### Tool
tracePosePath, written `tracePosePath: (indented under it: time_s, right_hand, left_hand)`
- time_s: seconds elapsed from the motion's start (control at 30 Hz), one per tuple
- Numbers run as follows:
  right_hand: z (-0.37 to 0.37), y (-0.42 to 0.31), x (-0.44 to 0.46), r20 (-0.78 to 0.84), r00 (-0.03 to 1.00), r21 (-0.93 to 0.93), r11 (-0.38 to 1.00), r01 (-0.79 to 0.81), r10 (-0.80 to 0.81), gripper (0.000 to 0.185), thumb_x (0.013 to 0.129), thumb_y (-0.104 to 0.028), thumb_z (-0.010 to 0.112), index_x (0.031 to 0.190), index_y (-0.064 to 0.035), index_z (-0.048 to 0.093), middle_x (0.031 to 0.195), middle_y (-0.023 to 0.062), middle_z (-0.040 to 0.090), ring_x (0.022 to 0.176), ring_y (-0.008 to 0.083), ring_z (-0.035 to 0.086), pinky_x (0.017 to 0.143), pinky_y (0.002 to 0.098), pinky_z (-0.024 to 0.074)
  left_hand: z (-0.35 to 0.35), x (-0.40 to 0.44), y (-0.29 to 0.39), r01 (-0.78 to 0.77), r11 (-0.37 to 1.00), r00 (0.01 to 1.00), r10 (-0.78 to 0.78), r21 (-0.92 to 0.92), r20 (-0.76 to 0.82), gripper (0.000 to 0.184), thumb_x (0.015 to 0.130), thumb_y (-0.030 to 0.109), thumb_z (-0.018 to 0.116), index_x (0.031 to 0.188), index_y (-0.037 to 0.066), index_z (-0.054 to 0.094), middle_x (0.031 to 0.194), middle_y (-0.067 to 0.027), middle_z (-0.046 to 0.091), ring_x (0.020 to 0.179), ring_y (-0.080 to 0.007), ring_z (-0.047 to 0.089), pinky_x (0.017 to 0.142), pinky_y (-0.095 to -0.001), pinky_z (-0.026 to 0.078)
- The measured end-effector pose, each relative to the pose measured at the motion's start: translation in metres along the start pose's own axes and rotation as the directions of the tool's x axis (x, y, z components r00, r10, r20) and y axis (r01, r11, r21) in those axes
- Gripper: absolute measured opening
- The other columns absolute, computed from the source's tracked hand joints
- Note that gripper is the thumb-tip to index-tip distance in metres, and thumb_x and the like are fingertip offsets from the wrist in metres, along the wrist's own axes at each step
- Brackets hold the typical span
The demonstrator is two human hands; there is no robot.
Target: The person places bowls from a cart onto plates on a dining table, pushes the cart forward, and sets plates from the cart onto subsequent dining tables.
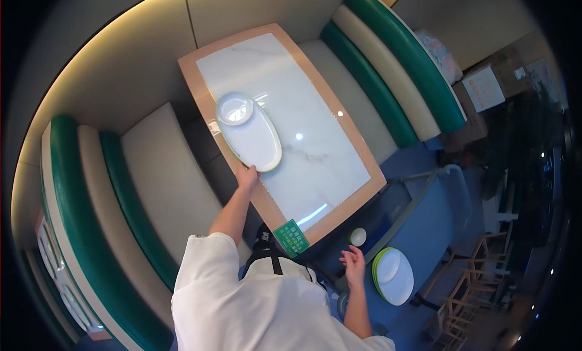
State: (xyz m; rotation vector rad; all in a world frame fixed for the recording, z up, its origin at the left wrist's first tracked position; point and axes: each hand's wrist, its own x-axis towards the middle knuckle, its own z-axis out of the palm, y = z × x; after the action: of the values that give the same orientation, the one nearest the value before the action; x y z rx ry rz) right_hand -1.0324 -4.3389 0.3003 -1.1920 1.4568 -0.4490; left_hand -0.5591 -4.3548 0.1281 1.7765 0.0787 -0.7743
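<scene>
My left hand [247,176] grips the near end of a white oval plate [257,142] above the marble-look tabletop; whether the plate touches the table I cannot tell. A round white bowl [234,109] sits on the plate's far end. My right hand [353,266] holds nothing, its fingers bent and apart, over the near side of a grey cart. Just right of that hand, a stack of green-edged white oval plates [395,277] rests on the cart. A small white cup or bowl [358,236] stands beyond the fingertips.
The wood-edged table [321,163] lies between two booth seats, the left seat [163,163] and the right seat [351,90]. A green card [291,237] is at its near corner. The grey cart [424,214] stands to the right, with wooden chairs [473,284] beyond it.
</scene>
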Motion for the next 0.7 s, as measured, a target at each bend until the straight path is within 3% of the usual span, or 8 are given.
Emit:
tracePosePath:
  time_s: [0.23, 0.33, 0.4, 0.43, 0.5, 0.57, 0.63, 0.7]
  right_hand:
    - [-0.070, 0.033, -0.071, -0.393, 0.919, 0.002, 0.999, -0.033, 0.031, 0.042, 0.102, -0.011, 0.060, 0.141, -0.0020, 0.048, 0.107, 0.0109, 0.071, 0.085, 0.0147, 0.067, 0.079, 0.0277, 0.0514]
    - [-0.084, 0.047, -0.099, -0.476, 0.874, 0.025, 0.996, -0.091, 0.092, 0.041, 0.102, -0.012, 0.059, 0.140, -0.0033, 0.049, 0.105, 0.0102, 0.071, 0.081, 0.0141, 0.066, 0.075, 0.0282, 0.0505]
    - [-0.090, 0.060, -0.110, -0.511, 0.855, -0.005, 0.994, -0.109, 0.091, 0.040, 0.102, -0.012, 0.059, 0.140, -0.0035, 0.049, 0.104, 0.0096, 0.071, 0.080, 0.0138, 0.066, 0.073, 0.0279, 0.0497]
    - [-0.092, 0.065, -0.114, -0.521, 0.850, 0.011, 0.996, -0.089, 0.081, 0.039, 0.102, -0.012, 0.060, 0.138, -0.0030, 0.050, 0.102, 0.0092, 0.070, 0.079, 0.0139, 0.065, 0.073, 0.0278, 0.0499]
    - [-0.094, 0.076, -0.114, -0.540, 0.840, 0.013, 0.998, -0.059, 0.057, 0.038, 0.102, -0.013, 0.060, 0.137, -0.0034, 0.050, 0.101, 0.0083, 0.069, 0.079, 0.0124, 0.064, 0.072, 0.0265, 0.0484]
    - [-0.097, 0.086, -0.111, -0.582, 0.813, 0.010, 1.000, 0.018, -0.009, 0.037, 0.103, -0.013, 0.061, 0.137, -0.0024, 0.050, 0.101, 0.0068, 0.067, 0.082, 0.0114, 0.062, 0.074, 0.0263, 0.0490]
    - [-0.099, 0.081, -0.105, -0.640, 0.769, -0.023, 1.000, -0.008, -0.009, 0.037, 0.102, -0.013, 0.063, 0.135, -0.0006, 0.052, 0.101, 0.0065, 0.067, 0.085, 0.0118, 0.061, 0.079, 0.0268, 0.0506]
    - [-0.113, 0.089, -0.100, -0.674, 0.737, -0.062, 0.998, 0.003, -0.044, 0.036, 0.101, -0.013, 0.064, 0.133, 0.0007, 0.055, 0.104, 0.0078, 0.067, 0.088, 0.0123, 0.062, 0.081, 0.0265, 0.0508]
  left_hand:
    - [0.020, 0.125, 0.058, -0.048, 0.997, 0.996, 0.043, -0.067, -0.079, 0.049, 0.087, 0.000, 0.060, 0.134, -0.001, 0.046, 0.094, -0.0183, 0.069, 0.060, -0.0244, 0.069, 0.049, -0.0336, 0.056]
    - [0.022, 0.160, 0.078, 0.051, 0.992, 0.994, -0.061, -0.112, -0.091, 0.055, 0.087, 0.004, 0.064, 0.138, -0.003, 0.045, 0.106, -0.0211, 0.069, 0.069, -0.0240, 0.072, 0.056, -0.0330, 0.058]
    - [0.022, 0.152, 0.101, 0.012, 0.957, 0.975, -0.076, -0.291, -0.208, 0.057, 0.088, 0.011, 0.067, 0.139, -0.005, 0.045, 0.117, -0.0232, 0.066, 0.092, -0.0266, 0.072, 0.074, -0.0371, 0.059]
    - [0.025, 0.164, 0.083, 0.011, 0.961, 0.976, -0.070, -0.277, -0.205, 0.057, 0.088, 0.011, 0.067, 0.139, -0.005, 0.045, 0.117, -0.0232, 0.066, 0.092, -0.0266, 0.072, 0.074, -0.0371, 0.059]
    - [0.026, 0.175, 0.045, -0.111, 0.988, 0.953, 0.137, 0.110, -0.270, 0.059, 0.088, 0.015, 0.067, 0.139, -0.005, 0.045, 0.120, -0.0234, 0.063, 0.110, -0.0306, 0.066, 0.093, -0.0419, 0.053]
    - [0.024, 0.096, 0.030, -0.395, 0.818, 0.904, 0.428, 0.417, 0.017, 0.065, 0.086, 0.019, 0.068, 0.143, -0.002, 0.045, 0.126, -0.0251, 0.061, 0.124, -0.0362, 0.058, 0.105, -0.0419, 0.045]
    - [0.020, 0.016, 0.024, -0.664, 0.422, 0.737, 0.508, 0.617, 0.446, 0.071, 0.087, 0.024, 0.068, 0.149, 0.004, 0.042, 0.146, -0.0286, 0.049, 0.138, -0.0410, 0.045, 0.113, -0.0469, 0.038]
    - [0.026, -0.049, -0.021, -0.642, 0.109, 0.708, 0.462, 0.759, 0.533, 0.071, 0.091, 0.028, 0.064, 0.154, 0.008, 0.039, 0.159, -0.0289, 0.033, 0.148, -0.0451, 0.029, 0.119, -0.0539, 0.027]
